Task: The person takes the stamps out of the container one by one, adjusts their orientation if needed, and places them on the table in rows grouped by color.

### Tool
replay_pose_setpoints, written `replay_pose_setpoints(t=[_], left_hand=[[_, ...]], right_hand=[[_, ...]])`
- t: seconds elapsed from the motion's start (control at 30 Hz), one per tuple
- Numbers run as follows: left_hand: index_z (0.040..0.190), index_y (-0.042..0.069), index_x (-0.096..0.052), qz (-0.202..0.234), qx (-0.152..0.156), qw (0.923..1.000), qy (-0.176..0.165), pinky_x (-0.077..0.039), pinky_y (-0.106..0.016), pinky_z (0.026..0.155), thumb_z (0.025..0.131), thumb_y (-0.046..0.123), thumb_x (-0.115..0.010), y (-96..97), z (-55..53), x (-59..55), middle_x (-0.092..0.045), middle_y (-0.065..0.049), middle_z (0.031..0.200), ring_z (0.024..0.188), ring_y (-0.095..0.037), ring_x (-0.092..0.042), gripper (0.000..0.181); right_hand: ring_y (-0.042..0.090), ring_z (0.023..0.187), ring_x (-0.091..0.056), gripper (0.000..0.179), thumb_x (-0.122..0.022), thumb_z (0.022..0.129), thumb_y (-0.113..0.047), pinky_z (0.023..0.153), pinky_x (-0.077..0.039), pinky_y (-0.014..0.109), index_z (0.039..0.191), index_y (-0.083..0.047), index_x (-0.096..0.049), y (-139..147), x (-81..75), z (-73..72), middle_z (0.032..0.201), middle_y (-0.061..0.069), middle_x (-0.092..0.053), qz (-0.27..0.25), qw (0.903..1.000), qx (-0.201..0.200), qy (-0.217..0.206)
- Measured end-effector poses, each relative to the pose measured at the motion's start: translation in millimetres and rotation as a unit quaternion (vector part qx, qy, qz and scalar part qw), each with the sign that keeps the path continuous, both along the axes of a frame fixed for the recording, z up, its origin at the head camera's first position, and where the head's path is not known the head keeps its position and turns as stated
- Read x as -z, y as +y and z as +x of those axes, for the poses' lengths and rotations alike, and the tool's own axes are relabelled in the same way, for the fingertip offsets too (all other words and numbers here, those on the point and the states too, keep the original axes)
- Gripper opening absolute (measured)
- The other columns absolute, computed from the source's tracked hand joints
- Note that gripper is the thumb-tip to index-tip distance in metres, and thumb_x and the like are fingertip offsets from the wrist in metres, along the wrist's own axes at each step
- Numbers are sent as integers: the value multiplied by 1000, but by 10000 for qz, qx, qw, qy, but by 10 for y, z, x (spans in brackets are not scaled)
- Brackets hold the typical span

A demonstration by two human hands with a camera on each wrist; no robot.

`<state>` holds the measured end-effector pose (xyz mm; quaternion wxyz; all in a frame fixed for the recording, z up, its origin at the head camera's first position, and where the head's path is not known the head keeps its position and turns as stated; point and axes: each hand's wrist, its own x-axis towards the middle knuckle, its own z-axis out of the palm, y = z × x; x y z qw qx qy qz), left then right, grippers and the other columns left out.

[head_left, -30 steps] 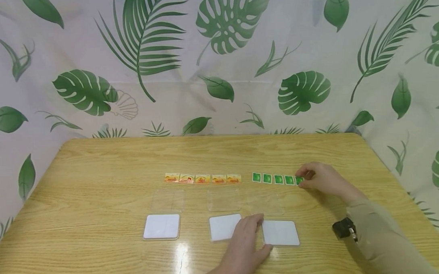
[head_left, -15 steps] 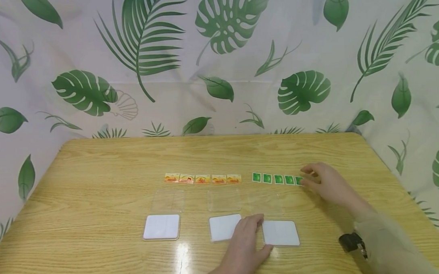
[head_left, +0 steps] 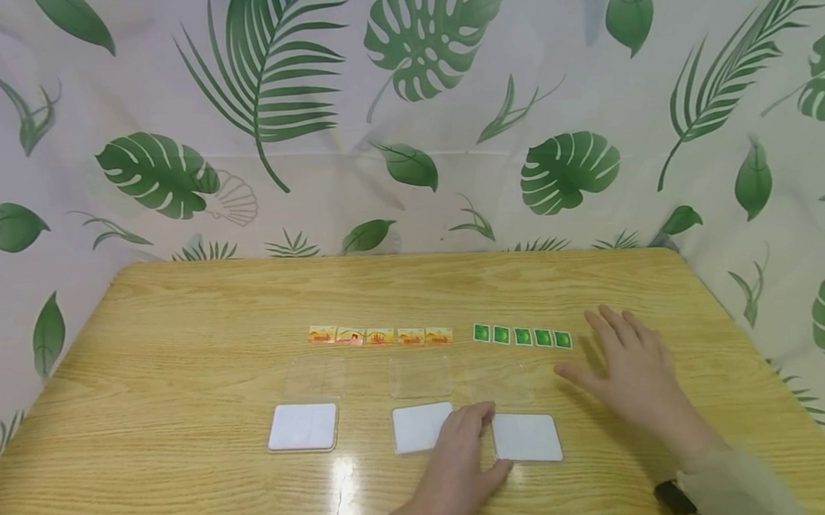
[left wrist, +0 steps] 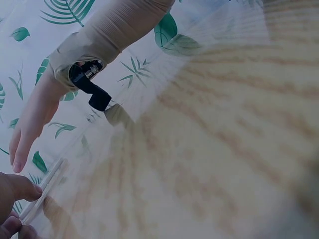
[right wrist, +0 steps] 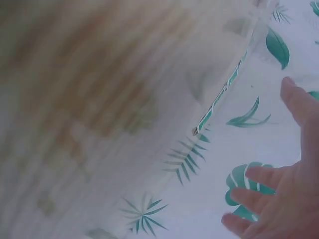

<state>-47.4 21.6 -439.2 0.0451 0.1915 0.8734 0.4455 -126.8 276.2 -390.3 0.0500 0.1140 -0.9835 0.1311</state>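
My right hand [head_left: 631, 367] is spread over the table, right of a row of small green stamp-like squares [head_left: 522, 336] with white borders; nothing is between its fingers. In the right wrist view its fingers [right wrist: 264, 201] are extended apart from the row. My left hand [head_left: 457, 460] holds the left end of the right-hand flat white rectangular case [head_left: 528, 437], thumb at its near corner and fingers at its far corner. That hand covers part of the middle white case [head_left: 418, 428]. The left wrist view shows the thumb [left wrist: 22, 188] against the case's thin edge.
Left of the green row lies a row of yellow-orange stamp-like pieces [head_left: 380, 336]. Transparent flat covers [head_left: 420, 376] lie between the rows and the white cases. Another white case [head_left: 302, 426] lies at the left. A leaf-patterned cloth [head_left: 408, 121] hangs behind the wooden table [head_left: 183, 334].
My right hand has let go of the rightmost green piece, drawn back to the right and spread its fingers. The left hand has stayed in place.
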Motion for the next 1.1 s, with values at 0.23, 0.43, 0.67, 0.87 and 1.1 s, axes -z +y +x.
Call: replay_pose_setpoints(t=[0.23,0.43,0.67,0.87,1.1], left_hand=[[135,5,-43,-102,-19,9999,48,-43,-25,99,84,20,-75,2,-5,9,-50,-1,126,115,-12,-47,62],[135,5,-44,-69,-42,10000,49,-42,-26,100,84,21,-75,1,-3,8,-51,-2,126,116,-13,-47,62],[138,8,-42,302,-239,9991,162,-40,-33,104,88,28,-70,-3,20,-2,-48,-1,133,123,-16,-44,61],[142,7,-38,5,-498,9819,1830,-43,-39,102,92,37,-62,-79,-27,-55,-47,-6,139,127,-20,-44,63],[148,12,-29,-503,-895,9861,1308,-34,-48,107,94,45,-55,-443,-154,-250,-37,-4,149,135,-23,-34,68]], right_hand=[[52,134,19,105,-57,82,-68,91,20,76,154,-11,-5,-64,-4,116,157,20,4,384,9988,284,-86],[49,132,24,106,-53,83,-70,84,20,79,154,-14,4,-66,-13,146,156,16,13,564,9971,464,-220],[47,132,27,105,-53,84,-69,81,26,76,154,-16,5,-50,16,147,156,14,14,487,9977,390,-257],[48,132,25,105,-53,84,-69,80,27,76,154,-15,3,-63,17,139,156,16,12,467,9977,400,-283],[49,132,25,104,-52,84,-69,78,27,77,154,-14,3,-74,16,131,156,17,13,416,9975,415,-402]])
